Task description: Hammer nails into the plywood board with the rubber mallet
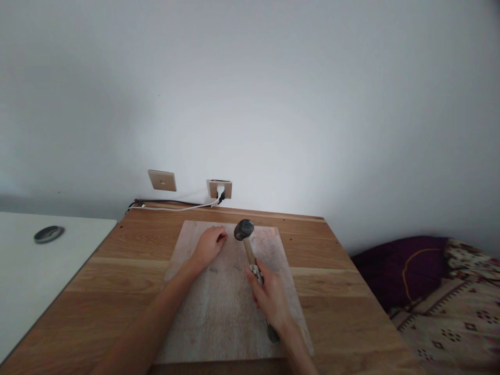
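Observation:
My right hand [269, 297] is wrapped round the handle of a hammer [249, 251]. Its dark, rounded head points away from me above the board, and part of the pale wooden handle shows between the head and my fingers. On the worn, whitish board [219, 323], my left hand [210, 245] rests near the far edge with its fingers curled together. Whether something small is pinched in them I cannot make out. A small grey piece [213, 270] lies on the board between my hands, and another tiny bit [237, 267] is near the hammer handle.
The board lies on a wooden table [336, 323] against a white wall. White and black cables [175, 208] run along the far edge to a wall socket [221, 189]. A white surface [50, 281] with a dark oval item [49, 234] is at left; patterned fabric [453, 317] is at right.

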Demonstrator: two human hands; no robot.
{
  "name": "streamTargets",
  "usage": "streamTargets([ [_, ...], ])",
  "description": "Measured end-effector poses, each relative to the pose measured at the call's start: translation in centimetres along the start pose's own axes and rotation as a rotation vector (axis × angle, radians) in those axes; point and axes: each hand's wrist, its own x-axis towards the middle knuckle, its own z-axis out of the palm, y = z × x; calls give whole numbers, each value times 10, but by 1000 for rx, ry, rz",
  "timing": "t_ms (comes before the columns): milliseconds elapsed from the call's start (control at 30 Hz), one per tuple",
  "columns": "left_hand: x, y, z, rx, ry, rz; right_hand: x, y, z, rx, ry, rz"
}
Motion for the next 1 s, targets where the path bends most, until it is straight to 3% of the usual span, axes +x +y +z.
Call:
streamTargets([
  [433,1,0,1,-113,-39,-63,10,-3,11,-107,4,-95],
  [667,0,-4,2,-113,33,-65,16,-2,18,-181,2,-150],
  [800,1,-4,1,-110,0,-90,16,-3,19,-184,18,-174],
  [1000,-13,11,-9,-28,43,-14,10,-5,7,-100,-41,-48],
])
